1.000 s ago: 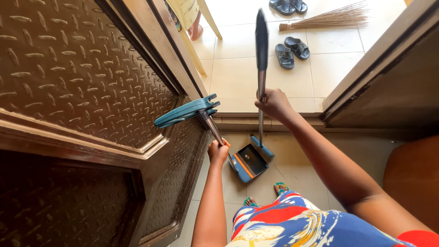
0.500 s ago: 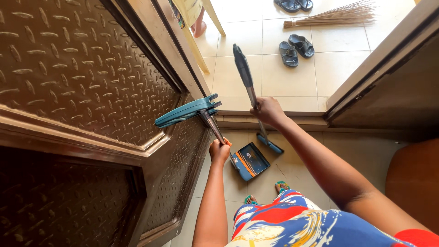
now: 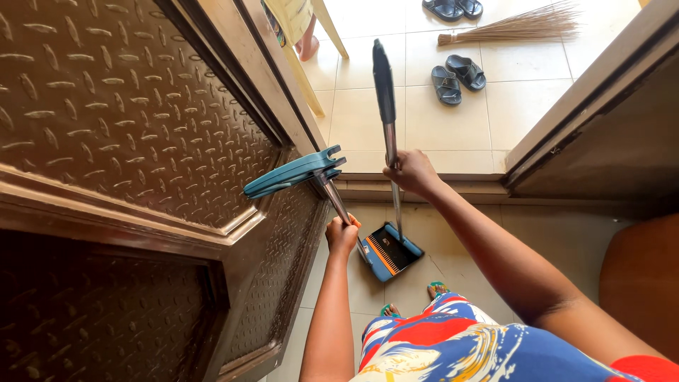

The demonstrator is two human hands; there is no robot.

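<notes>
My left hand (image 3: 342, 233) is closed round the metal shaft of the dustpan (image 3: 391, 252), low on it, with the teal folding handle (image 3: 293, 174) sticking out above my fist against the brown door (image 3: 134, 141). The pan sits on the tiled floor just in front of my feet. My right hand (image 3: 412, 172) grips the brush (image 3: 387, 127) about halfway along its thin shaft, the dark grip pointing up and away, the head down in the pan's mouth.

Both feel like light things to me: hollow metal tubes with plastic ends, stiff, smooth enough to turn in a loose fist. I judge the mid-shaft hold gives the best control; the pan would tip if taken by its top handle alone.

Beyond the doorstep lie sandals (image 3: 457, 76), a straw broom (image 3: 513, 26) and someone's bare foot (image 3: 308, 47).

Against half a second ago, the brush stands more upright, and its head has come across into the pan; the pan has not shifted.
</notes>
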